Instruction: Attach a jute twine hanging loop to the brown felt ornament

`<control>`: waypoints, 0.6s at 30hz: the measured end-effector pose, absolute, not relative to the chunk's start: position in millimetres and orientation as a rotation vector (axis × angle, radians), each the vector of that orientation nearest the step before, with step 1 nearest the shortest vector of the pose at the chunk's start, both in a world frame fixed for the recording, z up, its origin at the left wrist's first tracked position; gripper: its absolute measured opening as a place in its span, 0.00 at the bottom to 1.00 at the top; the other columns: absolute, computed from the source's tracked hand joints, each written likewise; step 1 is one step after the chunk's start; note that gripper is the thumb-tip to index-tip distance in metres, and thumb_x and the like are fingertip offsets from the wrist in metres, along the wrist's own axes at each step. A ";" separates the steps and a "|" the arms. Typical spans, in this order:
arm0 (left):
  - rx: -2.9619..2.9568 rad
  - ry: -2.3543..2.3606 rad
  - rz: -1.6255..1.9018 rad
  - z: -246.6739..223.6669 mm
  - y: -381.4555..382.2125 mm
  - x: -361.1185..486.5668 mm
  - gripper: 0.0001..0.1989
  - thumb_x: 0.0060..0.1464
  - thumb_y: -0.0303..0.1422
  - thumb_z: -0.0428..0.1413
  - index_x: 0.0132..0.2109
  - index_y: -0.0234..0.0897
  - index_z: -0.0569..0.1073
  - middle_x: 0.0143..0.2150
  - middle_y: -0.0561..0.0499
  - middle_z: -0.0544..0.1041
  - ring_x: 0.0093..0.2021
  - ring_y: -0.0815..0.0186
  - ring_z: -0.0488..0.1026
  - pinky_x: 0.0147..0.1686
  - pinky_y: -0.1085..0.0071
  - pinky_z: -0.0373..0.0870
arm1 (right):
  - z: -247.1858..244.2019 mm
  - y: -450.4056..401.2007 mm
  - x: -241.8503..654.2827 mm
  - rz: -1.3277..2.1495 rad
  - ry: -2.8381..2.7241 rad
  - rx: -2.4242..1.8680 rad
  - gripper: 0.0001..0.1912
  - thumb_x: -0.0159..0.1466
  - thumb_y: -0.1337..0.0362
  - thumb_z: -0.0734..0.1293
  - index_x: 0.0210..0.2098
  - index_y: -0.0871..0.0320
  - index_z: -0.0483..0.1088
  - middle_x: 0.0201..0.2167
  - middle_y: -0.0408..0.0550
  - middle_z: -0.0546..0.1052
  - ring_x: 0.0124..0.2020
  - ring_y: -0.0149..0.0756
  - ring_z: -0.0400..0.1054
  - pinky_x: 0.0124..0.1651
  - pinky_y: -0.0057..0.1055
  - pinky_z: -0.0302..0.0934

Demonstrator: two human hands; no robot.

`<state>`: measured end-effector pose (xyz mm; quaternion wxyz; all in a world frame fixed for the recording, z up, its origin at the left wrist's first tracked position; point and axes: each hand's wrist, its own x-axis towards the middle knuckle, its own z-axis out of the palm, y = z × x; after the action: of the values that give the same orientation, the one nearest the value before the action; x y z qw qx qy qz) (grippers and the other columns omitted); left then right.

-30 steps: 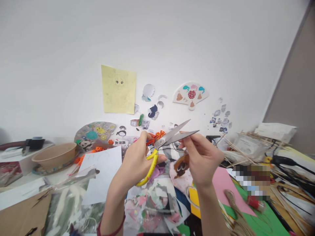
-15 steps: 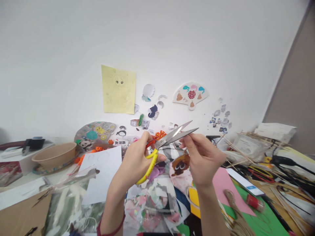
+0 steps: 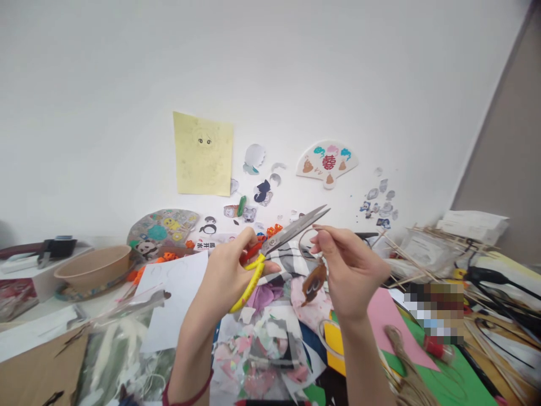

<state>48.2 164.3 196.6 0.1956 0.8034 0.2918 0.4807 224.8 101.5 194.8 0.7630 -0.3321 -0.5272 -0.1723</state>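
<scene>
Foreground: a heap of pink, white and green scraps (image 3: 234, 351). Beyond it, the left hand (image 3: 226, 266) grips steel-bladed scissors (image 3: 271, 242) with one yellow and one red handle, the blades nearly together; the right hand (image 3: 349, 265) pinches a thin brown cord (image 3: 301, 242), and a flat brown charm (image 3: 316, 279) with white markings hangs just below that hand. Background: a white fan-shaped plaque (image 3: 328, 162) bearing a red emblem on the white wall (image 3: 270, 67)

Around the scissors (image 3: 291, 229): bowl (image 3: 93, 269) at nine o'clock, scraps (image 3: 260, 349) at six, spool (image 3: 435, 349) on a sheet (image 3: 459, 378) at four, fan (image 3: 327, 163) on the wall (image 3: 270, 67) at one.
</scene>
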 end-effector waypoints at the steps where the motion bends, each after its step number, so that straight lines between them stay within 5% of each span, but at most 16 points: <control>1: 2.214 0.825 1.376 195.9 164.5 47.6 0.18 0.52 0.42 0.59 0.32 0.41 0.56 0.24 0.60 0.59 0.26 0.70 0.56 0.27 0.73 0.52 | 194.9 101.6 225.1 -0.365 -1.146 -0.723 0.04 0.65 0.66 0.71 0.36 0.56 0.80 0.27 0.42 0.79 0.25 0.30 0.70 0.32 0.30 0.65; 8: 2.179 0.820 1.263 193.2 159.0 47.7 0.15 0.52 0.39 0.57 0.41 0.42 0.58 0.32 0.56 0.66 0.30 0.67 0.63 0.30 0.71 0.58 | 194.2 102.8 226.7 -0.317 -1.152 -0.699 0.04 0.64 0.66 0.71 0.37 0.55 0.81 0.27 0.42 0.79 0.25 0.30 0.70 0.31 0.30 0.65; 18: 2.194 0.739 0.984 193.6 161.2 53.6 0.17 0.54 0.43 0.55 0.41 0.42 0.55 0.28 0.59 0.63 0.28 0.67 0.60 0.29 0.70 0.57 | 193.4 106.5 232.1 -0.350 -1.185 -0.720 0.05 0.65 0.65 0.71 0.34 0.56 0.80 0.24 0.42 0.76 0.25 0.33 0.70 0.30 0.31 0.64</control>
<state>53.6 161.2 193.6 0.3079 0.8299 0.2793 0.3720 232.1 106.5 193.4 0.7549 -0.3302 -0.5434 -0.1605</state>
